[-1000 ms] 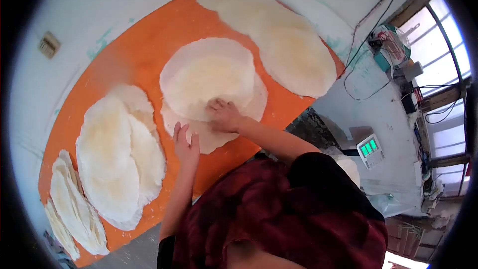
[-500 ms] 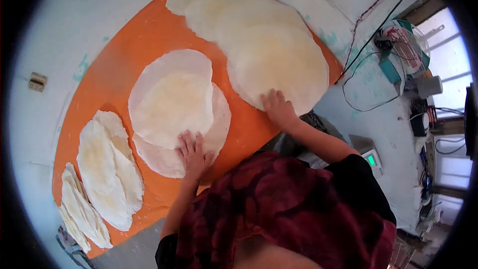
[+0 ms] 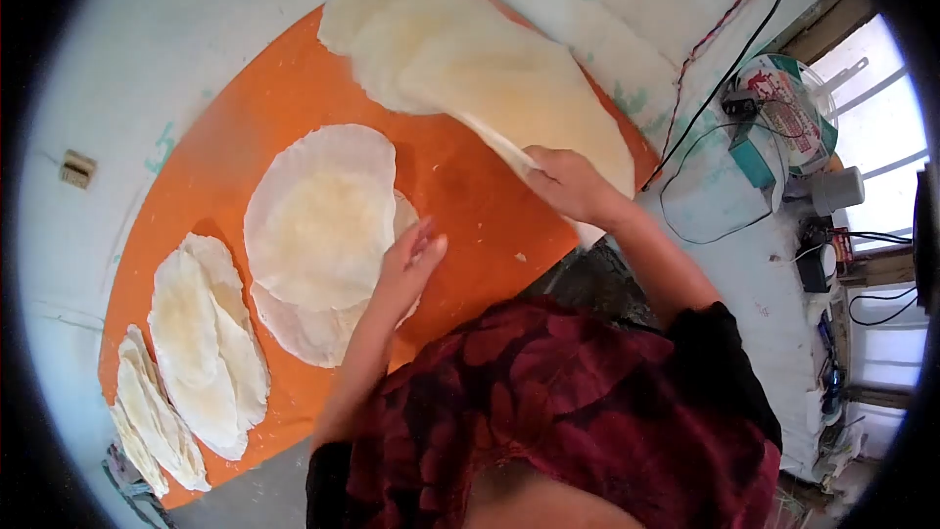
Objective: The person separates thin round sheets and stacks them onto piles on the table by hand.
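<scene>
Thin, round, pale flatbread sheets lie on an orange surface. My right hand point(image 3: 576, 186) is closed on the near edge of the overlapping flatbread stack point(image 3: 499, 59) at the top right, and that edge is lifted and bent up. My left hand point(image 3: 409, 266) hovers at the right edge of the middle flatbread pile point(image 3: 323, 216), thumb apart from the fingers, holding nothing. In that pile, a sheet with a yellowish centre overlaps another beneath it. How many sheets my right hand grips is hidden.
Folded flatbreads point(image 3: 206, 343) lie at the left, with narrower folded ones point(image 3: 157, 411) beside them. The orange surface point(image 3: 470, 235) borders a pale wall. Black cables point(image 3: 729, 59) hang at the right, near a white-and-green tub point(image 3: 783, 108) and a grey cup point(image 3: 837, 191).
My right hand has gone from lying flat on the stack to gripping and raising its near edge. My left hand has lifted off the middle pile and moved right and up.
</scene>
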A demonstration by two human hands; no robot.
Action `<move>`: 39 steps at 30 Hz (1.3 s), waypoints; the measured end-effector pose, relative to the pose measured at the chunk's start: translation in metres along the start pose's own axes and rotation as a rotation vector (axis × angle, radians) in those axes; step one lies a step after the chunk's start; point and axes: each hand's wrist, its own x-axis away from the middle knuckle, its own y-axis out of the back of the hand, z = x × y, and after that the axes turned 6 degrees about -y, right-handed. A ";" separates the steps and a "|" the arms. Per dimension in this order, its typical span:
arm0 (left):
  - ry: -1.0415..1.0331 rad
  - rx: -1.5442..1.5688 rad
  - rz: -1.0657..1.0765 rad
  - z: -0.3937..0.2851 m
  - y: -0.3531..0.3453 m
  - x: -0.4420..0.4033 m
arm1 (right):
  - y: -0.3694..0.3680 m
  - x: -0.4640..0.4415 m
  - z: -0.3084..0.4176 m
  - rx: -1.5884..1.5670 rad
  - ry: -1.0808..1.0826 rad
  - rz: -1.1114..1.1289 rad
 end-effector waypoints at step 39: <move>0.005 0.744 -0.269 -0.011 -0.023 -0.043 | -0.002 -0.007 -0.082 -0.798 -0.423 -0.132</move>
